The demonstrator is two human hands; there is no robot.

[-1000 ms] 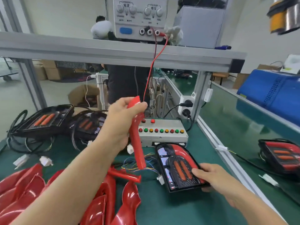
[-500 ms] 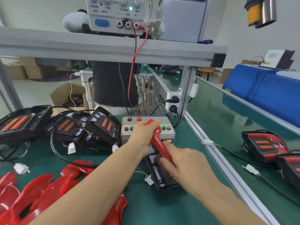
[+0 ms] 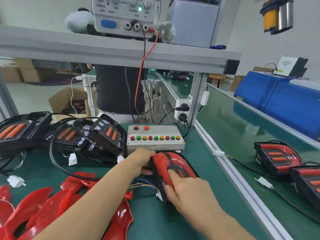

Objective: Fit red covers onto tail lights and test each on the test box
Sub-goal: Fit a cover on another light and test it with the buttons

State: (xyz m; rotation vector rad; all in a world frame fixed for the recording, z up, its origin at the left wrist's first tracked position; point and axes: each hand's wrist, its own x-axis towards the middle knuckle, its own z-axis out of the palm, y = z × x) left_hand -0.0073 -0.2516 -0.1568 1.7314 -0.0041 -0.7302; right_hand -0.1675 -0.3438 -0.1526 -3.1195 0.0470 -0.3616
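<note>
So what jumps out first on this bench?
Both hands meet at the centre: the right hand presses a red cover onto a tail light, the left hand steadying its far end. Just behind sits the test box with coloured buttons, and loose red covers pile at bottom left.

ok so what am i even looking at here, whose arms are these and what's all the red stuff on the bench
The view comes from a camera worn on a person's head, looking down at their own arms at a workbench. The left hand holds the top end of a tail light, and the right hand presses a red cover onto it. Just behind sits the test box with its row of coloured buttons. Loose red covers lie bottom left, uncovered tail lights sit left, and covered ones lie right.
</note>
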